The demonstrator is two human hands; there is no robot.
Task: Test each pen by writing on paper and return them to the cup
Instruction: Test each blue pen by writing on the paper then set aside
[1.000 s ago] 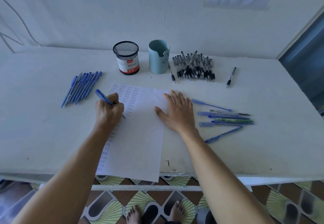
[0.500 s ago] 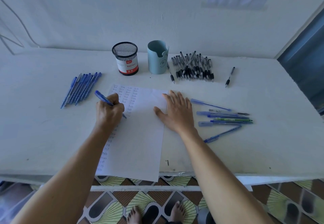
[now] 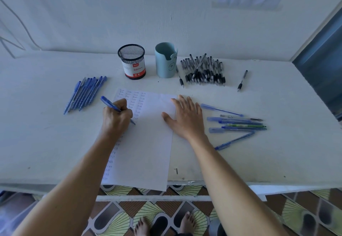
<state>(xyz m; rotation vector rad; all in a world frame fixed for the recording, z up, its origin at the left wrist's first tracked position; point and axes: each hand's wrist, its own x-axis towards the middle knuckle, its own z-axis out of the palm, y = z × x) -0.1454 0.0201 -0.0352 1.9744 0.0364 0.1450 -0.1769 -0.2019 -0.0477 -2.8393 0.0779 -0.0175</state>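
Observation:
A white sheet of paper (image 3: 148, 143) lies on the table, its top and left side covered in small written words. My left hand (image 3: 115, 118) grips a blue pen (image 3: 109, 103) with its tip down on the paper. Flat on the sheet's right edge, fingers spread, rests my right hand (image 3: 185, 117). A black mesh cup (image 3: 131, 61) and a light blue cup (image 3: 166, 60) stand behind the paper.
A row of blue pens (image 3: 85, 93) lies left of the paper. Mixed blue and green pens (image 3: 236, 124) lie to the right. A pile of black pens (image 3: 203, 72) sits by the blue cup, one more (image 3: 242, 80) apart. The paper overhangs the table's front edge (image 3: 240, 182).
My left hand and the pen tip have shifted only slightly on the paper. My right hand has stayed in place.

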